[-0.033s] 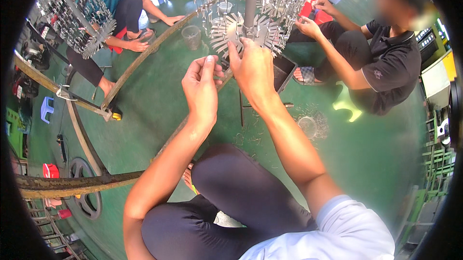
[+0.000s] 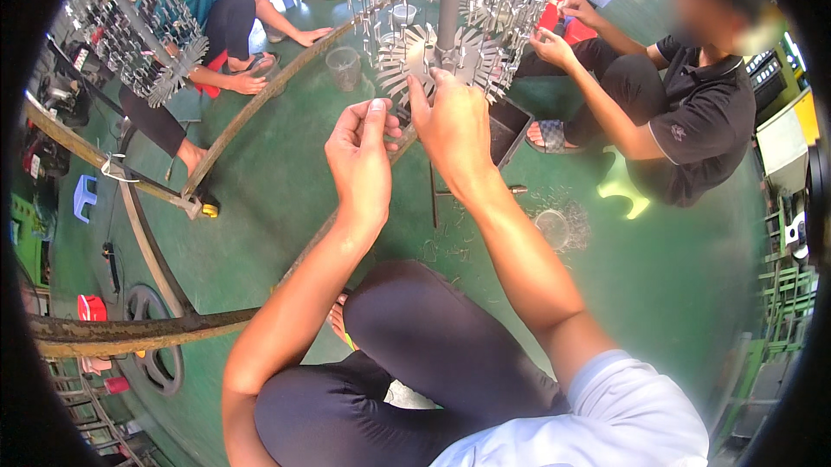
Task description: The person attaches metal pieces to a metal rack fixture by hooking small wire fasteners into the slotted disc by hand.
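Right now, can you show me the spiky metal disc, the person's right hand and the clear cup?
Spiky metal disc [image 2: 418, 55]: head view, on its flat face.
Right hand [image 2: 457, 117]: head view, on the back of the hand.
Clear cup [image 2: 344, 70]: head view, on its side.

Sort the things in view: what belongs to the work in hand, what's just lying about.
Apparently in the work:
slatted metal disc, at the right hand
hanging metal pieces
grey pole

Apparently just lying about:
blue stool
red object
dark wheel
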`<move>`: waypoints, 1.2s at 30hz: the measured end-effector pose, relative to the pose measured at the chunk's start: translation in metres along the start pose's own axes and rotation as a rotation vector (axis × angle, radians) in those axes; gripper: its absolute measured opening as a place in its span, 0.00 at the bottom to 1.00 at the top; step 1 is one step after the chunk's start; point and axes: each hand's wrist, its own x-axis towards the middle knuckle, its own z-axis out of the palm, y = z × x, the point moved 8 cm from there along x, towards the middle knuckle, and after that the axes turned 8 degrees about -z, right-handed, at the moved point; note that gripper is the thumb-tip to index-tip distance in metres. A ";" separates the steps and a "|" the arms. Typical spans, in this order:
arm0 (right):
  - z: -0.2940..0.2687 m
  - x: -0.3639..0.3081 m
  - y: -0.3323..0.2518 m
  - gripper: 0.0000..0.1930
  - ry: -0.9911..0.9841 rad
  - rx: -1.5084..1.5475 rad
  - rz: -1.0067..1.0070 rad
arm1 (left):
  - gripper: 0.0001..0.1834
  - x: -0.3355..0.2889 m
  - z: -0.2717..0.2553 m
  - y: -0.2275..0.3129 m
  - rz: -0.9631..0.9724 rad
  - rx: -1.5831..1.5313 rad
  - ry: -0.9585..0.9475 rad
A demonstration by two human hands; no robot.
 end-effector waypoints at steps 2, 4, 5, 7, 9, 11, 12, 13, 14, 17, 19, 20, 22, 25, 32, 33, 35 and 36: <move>0.005 -0.001 0.001 0.13 0.017 -0.013 -0.020 | 0.13 -0.003 0.002 0.011 0.086 0.047 -0.014; 0.008 -0.002 0.001 0.14 0.049 0.012 -0.070 | 0.12 -0.008 0.005 0.019 0.163 0.074 -0.030; 0.007 -0.004 0.000 0.14 0.052 0.011 -0.067 | 0.12 -0.011 0.005 0.021 0.163 0.075 -0.034; 0.002 -0.012 -0.004 0.15 0.049 0.030 -0.071 | 0.12 -0.015 0.006 0.026 0.188 0.167 -0.013; -0.005 -0.024 -0.009 0.14 0.041 0.030 -0.065 | 0.12 -0.018 0.009 0.032 0.202 0.221 -0.009; -0.010 -0.038 -0.013 0.13 -0.029 0.043 -0.017 | 0.14 -0.016 0.011 0.030 0.236 0.295 -0.018; -0.011 -0.039 -0.013 0.13 -0.039 0.033 0.003 | 0.14 -0.009 0.010 0.028 0.215 0.297 -0.028; -0.014 -0.042 -0.018 0.13 -0.042 0.042 -0.060 | 0.13 -0.010 0.014 0.036 0.328 0.387 -0.054; -0.014 -0.048 -0.023 0.13 -0.053 0.053 -0.115 | 0.12 -0.014 0.017 0.041 0.433 0.477 -0.085; -0.021 -0.042 -0.017 0.13 -0.021 0.100 -0.141 | 0.11 -0.013 0.018 0.052 0.401 0.467 -0.113; -0.026 -0.038 -0.012 0.12 -0.097 0.230 -0.229 | 0.10 -0.014 0.024 0.052 0.429 0.463 -0.141; -0.031 -0.041 -0.006 0.12 -0.151 0.324 -0.199 | 0.10 -0.015 0.024 0.052 0.457 0.437 -0.158; -0.032 -0.058 0.016 0.12 -0.334 0.373 -0.066 | 0.09 -0.018 0.021 0.048 0.423 0.439 -0.139; -0.006 -0.121 0.088 0.13 -0.548 0.209 0.112 | 0.14 -0.020 0.012 0.043 0.405 0.479 -0.154; 0.060 -0.306 0.282 0.09 -0.834 -0.236 0.541 | 0.15 -0.020 0.020 0.043 0.368 0.472 -0.152; 0.065 -0.311 0.282 0.10 -0.838 -0.235 0.574 | 0.16 -0.016 0.015 0.041 0.362 0.493 -0.140; 0.080 -0.307 0.278 0.09 -0.810 -0.190 0.525 | 0.16 -0.013 0.013 0.039 0.359 0.515 -0.129; 0.085 -0.303 0.276 0.09 -0.781 -0.151 0.479 | 0.17 -0.013 0.013 0.039 0.350 0.492 -0.118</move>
